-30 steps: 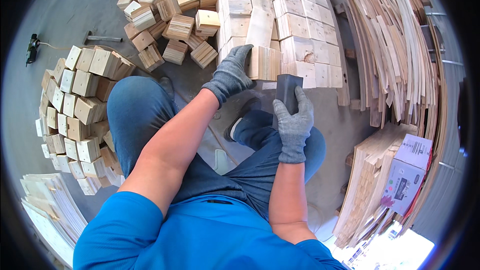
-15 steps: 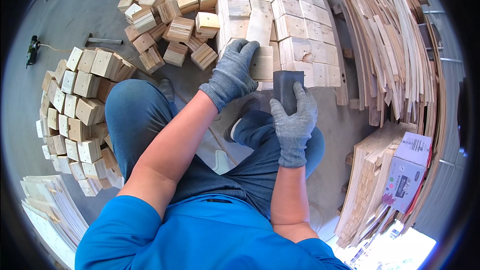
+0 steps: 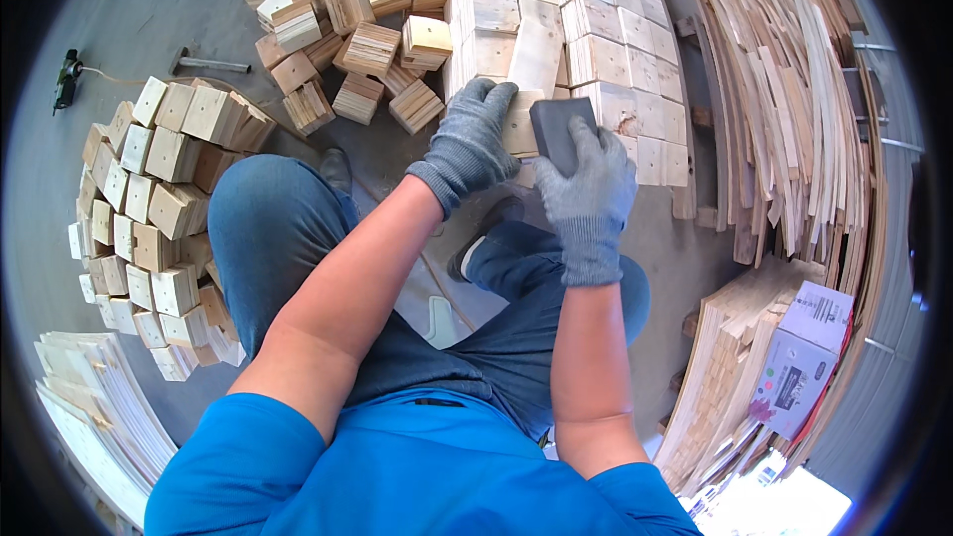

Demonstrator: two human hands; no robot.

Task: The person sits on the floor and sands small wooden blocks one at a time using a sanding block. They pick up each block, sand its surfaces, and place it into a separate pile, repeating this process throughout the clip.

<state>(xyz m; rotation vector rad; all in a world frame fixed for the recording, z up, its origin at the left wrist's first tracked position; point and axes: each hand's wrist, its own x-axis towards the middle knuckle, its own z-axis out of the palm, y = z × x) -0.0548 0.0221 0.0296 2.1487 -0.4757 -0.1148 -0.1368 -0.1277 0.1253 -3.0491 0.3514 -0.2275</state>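
Note:
My left hand [image 3: 469,139], in a grey knit glove, grips a pale wooden block [image 3: 519,129] at the near edge of the stacked wood. Closed in my gloved right hand [image 3: 590,189] is a dark grey sanding block [image 3: 564,127]. It is tilted, and its left edge lies against or just over the wooden block; actual contact is hard to tell. Part of the wooden block is hidden by my left fingers and the sanding block. Right beyond both hands stand neat rows of stacked wooden blocks [image 3: 620,50], with a longer flat wood piece [image 3: 536,45] lying on them.
Loose wooden blocks [image 3: 372,48] lie heaped beyond my left hand. Another block pile [image 3: 149,208] stands left of my knee, near a hammer [image 3: 210,64] and a green-black tool [image 3: 68,79]. Thin wood strips [image 3: 764,89] and a printed carton [image 3: 797,367] are on the right.
My right hand has moved up and forward, bringing the sanding block, now tilted, to the wooden block. My left hand keeps its grip. The view has shifted slightly.

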